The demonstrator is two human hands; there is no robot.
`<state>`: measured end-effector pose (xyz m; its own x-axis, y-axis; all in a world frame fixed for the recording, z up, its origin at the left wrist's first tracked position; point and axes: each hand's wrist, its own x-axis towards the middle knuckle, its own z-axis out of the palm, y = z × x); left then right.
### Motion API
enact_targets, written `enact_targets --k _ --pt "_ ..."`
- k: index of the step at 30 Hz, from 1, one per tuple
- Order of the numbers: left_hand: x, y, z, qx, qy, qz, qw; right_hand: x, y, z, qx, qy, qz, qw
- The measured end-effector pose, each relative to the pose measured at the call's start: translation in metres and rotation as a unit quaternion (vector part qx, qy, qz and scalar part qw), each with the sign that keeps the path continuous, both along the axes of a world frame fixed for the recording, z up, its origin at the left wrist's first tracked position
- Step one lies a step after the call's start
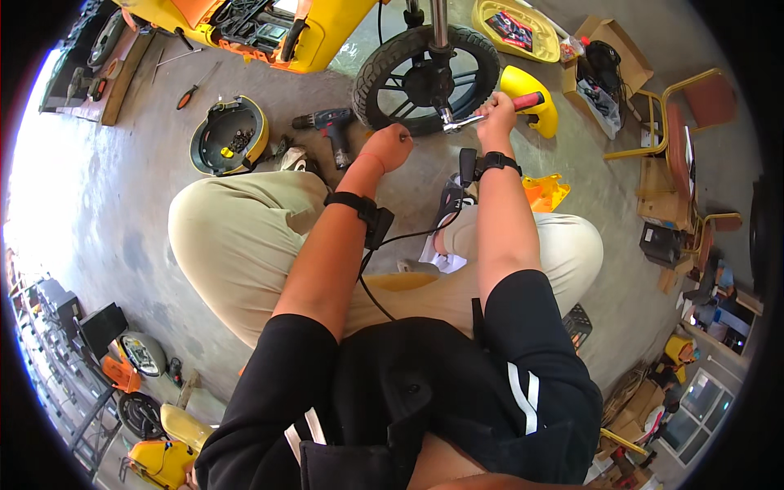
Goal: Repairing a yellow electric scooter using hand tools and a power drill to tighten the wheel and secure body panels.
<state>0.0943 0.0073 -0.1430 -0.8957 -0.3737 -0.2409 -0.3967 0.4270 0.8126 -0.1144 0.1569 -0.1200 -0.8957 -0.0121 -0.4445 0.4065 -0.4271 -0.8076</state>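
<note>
A black-tyred wheel [371,77] with dark spokes stands upright in front of me, held by a metal fork [441,64]. My right hand [496,121] is wrapped round a ratchet wrench [467,123] with a red grip. The wrench's chrome head meets the lower end of the fork, by the axle. To the left of it, my left hand [387,148] is closed in front of the tyre's lower edge. Something small and dark shows at its fingertips, too small to name. Beyond my right hand lies a curved yellow fender [545,110].
On the floor to the left lie a cordless drill [333,131], a yellow-rimmed black shell [196,151] holding small hardware, and a screwdriver [187,98]. A yellow vehicle body [327,41] stands ahead. A yellow tray [547,45], a cardboard box [633,49] and chairs [709,100] are at the right.
</note>
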Motion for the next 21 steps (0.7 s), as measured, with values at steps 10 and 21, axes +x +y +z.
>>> enact_targets --k 10,21 --pt "-0.008 0.000 -0.005 0.035 -0.004 -0.005 0.999 0.003 0.014 -0.021 0.267 0.016 0.188 0.945" --pt "-0.013 0.015 -0.024 0.083 -0.045 0.080 0.992 0.056 0.018 -0.034 -0.059 -0.124 0.179 0.974"
